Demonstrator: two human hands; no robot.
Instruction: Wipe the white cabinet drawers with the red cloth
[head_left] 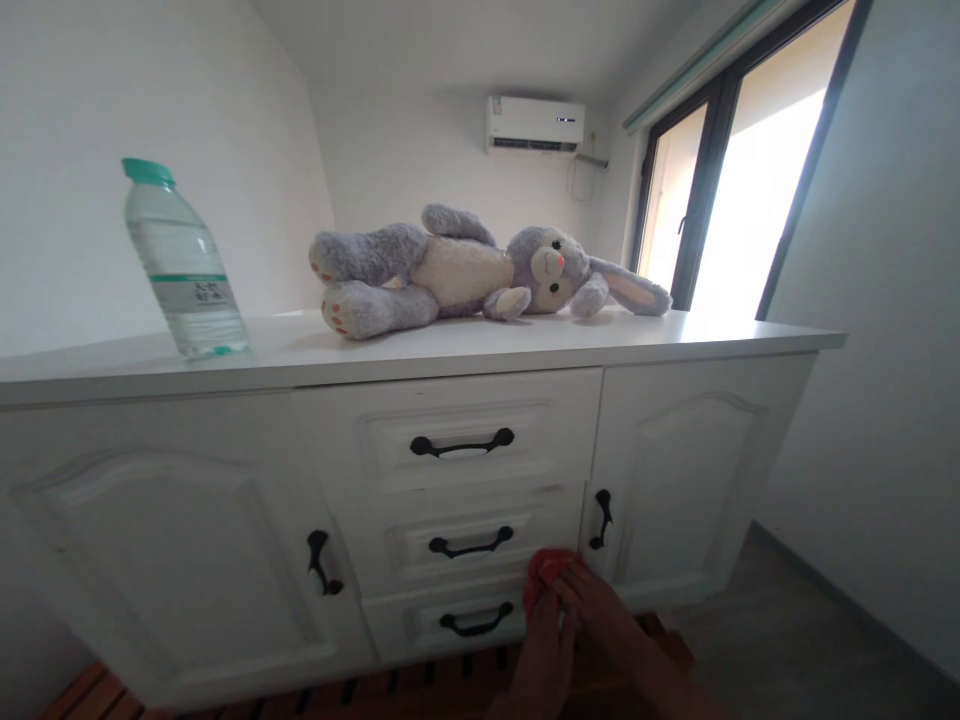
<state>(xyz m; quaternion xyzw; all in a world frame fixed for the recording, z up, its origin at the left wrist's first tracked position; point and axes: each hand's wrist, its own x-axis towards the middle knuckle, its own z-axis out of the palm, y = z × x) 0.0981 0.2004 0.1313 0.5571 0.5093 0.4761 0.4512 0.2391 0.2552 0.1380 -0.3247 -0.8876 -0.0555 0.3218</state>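
Left hand (546, 650) and right hand (606, 612): lowest in view, side by side, fingers of both closed on a small red thing (544, 568); what it is cannot be told.

Red thing: held up in front of the white cabinet (187, 540), at the right end of the bottom drawer (420, 625), just beside the right door (690, 470) and below that door's black handle (601, 519). It covers the drawer's right corner.

Drawers: three stacked in the middle, all shut, each with a black handle; a shut door on either side.

Cabinet top: water bottle (184, 265) with a green cap, upright, at the left; plush rabbit (465, 272), grey and cream, lying flat at the middle, well apart from the bottle.

Surroundings: wooden slats (420, 690) under the cabinet, grey floor (787, 640) to the right, air conditioner (534, 124) high on the back wall, dark-framed window (750, 170) beside it.
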